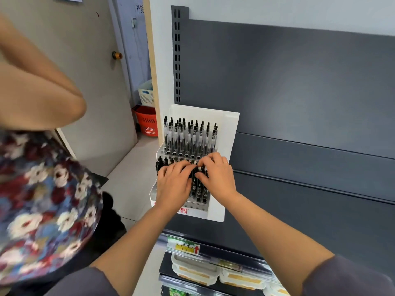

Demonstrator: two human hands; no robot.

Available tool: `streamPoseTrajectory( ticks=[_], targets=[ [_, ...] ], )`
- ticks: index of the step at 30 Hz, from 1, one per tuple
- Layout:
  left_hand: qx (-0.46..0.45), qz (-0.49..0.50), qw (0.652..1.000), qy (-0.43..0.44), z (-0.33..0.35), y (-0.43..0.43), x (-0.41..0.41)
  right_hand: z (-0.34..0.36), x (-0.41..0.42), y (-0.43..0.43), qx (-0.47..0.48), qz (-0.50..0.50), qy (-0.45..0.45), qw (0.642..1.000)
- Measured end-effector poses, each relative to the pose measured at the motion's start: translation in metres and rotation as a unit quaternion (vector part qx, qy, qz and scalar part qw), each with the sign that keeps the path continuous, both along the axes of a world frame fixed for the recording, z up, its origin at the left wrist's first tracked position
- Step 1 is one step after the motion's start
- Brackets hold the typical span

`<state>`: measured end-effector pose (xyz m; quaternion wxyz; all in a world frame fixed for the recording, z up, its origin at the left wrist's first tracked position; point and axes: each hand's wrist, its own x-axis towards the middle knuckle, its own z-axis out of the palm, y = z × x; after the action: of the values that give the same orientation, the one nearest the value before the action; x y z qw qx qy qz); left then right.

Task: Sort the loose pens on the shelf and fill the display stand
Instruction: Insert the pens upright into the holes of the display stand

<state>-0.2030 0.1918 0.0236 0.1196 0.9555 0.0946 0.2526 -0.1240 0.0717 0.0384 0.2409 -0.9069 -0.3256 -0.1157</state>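
Both your hands meet at the display stand [232,129].
Your left hand [174,185] and right hand [217,176] curl their fingers round black pens [199,186] in its lower tier.

- Dark grey shelf [310,210] before me, stretching away to my right.
- White display stand [217,210] sits directly on it, at its left end, reaching close to the front edge.

My white tiered plastic display stand [232,133] sits at the dark grey shelf's [299,210] left end; black-and-clear pens [188,135] stand upright in its rows.
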Motion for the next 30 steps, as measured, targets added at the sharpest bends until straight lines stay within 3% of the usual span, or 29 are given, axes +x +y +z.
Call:
streamPoseTrajectory(
  ticks=[7, 11, 20, 30],
  targets=[
    [-0.001, 0.011, 1.000, -0.024, 0.009, -0.018, 0.000, 0.009, -0.002, -0.013, 0.000, 0.015, 0.016, 1.000],
    [0.022, 0.002, 0.999, -0.041, 0.024, -0.055, 0.008, 0.018, 0.002, -0.057, -0.017, -0.001, -0.035, 0.999],
    [0.038, -0.159, 0.987, -0.006, 0.032, -0.262, 0.057, 0.026, 0.015, -0.291, -0.110, -0.127, -0.096, 0.981],
    [0.015, -0.366, 0.922, 0.123, 0.015, -0.511, 0.116, 0.012, 0.025, -0.554, -0.110, -0.309, 0.017, 0.944]
  ],
)
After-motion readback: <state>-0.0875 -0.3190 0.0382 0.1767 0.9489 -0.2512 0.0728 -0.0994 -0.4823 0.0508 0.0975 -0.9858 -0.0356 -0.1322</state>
